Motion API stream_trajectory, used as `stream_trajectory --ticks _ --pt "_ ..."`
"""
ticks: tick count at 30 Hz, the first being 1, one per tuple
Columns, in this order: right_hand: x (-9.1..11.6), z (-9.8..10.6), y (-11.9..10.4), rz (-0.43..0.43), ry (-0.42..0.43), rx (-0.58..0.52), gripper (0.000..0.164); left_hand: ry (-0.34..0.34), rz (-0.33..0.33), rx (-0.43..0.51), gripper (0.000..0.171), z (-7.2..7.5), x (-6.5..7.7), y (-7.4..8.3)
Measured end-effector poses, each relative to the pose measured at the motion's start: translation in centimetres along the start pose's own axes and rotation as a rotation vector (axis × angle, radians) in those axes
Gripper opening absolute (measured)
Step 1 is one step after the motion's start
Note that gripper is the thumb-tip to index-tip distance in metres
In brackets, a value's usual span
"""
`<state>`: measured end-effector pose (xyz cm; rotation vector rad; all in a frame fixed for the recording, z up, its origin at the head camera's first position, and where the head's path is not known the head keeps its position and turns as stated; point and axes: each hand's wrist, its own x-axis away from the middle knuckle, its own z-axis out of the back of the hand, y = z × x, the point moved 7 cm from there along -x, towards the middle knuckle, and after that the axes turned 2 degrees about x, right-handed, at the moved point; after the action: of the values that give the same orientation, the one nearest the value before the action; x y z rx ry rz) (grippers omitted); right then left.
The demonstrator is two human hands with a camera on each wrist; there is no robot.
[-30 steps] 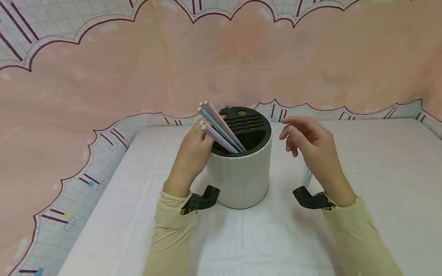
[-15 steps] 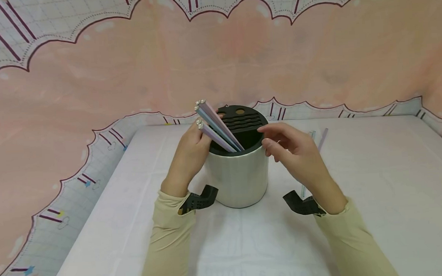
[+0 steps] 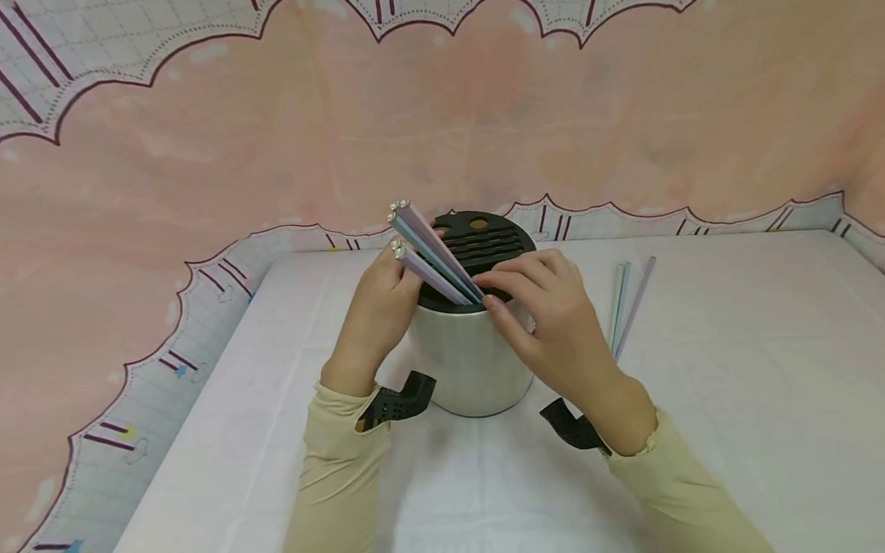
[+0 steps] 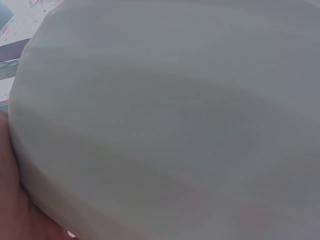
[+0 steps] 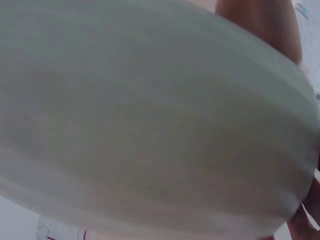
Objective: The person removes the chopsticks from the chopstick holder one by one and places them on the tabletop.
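Observation:
A white round holder with a black slotted top stands upright on the table. My left hand grips its left side; the far fingers are hidden behind it. Several slim pastel sticks with glittery, jewel-like ends lean left out of the top's wide front opening, passing in front of that hand. My right hand reaches over the right rim, thumb and index fingertips right beside the sticks' lower part. Both wrist views are filled by the holder's white wall, with parts of the hands at its edges.
To the right of the holder, more slim sticks in pale green and lilac lie on the white-covered table. A peach, scallop-patterned cloth hangs behind. Each wrist wears a black band mount.
My right hand has moved left from beside the holder, across its rim, to the leaning sticks, uncovering the sticks on the table. My left hand keeps its grip; the holder stays put.

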<state>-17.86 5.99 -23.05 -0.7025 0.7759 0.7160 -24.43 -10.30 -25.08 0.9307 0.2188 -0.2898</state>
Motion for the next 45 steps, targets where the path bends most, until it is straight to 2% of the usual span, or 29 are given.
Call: stream_trajectory --ticks 9,15,21,25,32,38,45 --pt "0.3 -1.9 -1.4 0.018 -0.072 0.133 0.032 0.006 -0.040 -0.046 0.046 0.0 0.1 0.3" --pt "0.5 -2.1 -1.2 -0.006 -0.083 0.112 0.031 0.019 -0.084 -0.080 0.042 0.0 0.1 0.4" --pt "0.3 -1.8 -0.8 -0.048 -0.035 0.043 0.022 0.018 -0.124 -0.075 0.041 0.0 0.2 0.7" --pt "0.2 -1.5 -0.7 -0.059 -0.002 0.007 0.021 0.016 -0.138 -0.090 0.041 0.0 0.2 0.9" --pt "0.2 -0.8 0.1 -0.151 0.073 -0.068 0.011 -0.007 -0.072 -0.094 0.043 -0.1 -0.1 0.5" --pt "0.2 0.5 1.3 -0.251 0.189 -0.207 0.011 -0.015 -0.056 -0.072 0.047 -0.1 -0.3 0.4" --pt "0.2 1.3 2.0 -0.276 0.243 -0.265 0.013 -0.018 -0.135 -0.048 0.042 -0.2 -0.4 0.5"
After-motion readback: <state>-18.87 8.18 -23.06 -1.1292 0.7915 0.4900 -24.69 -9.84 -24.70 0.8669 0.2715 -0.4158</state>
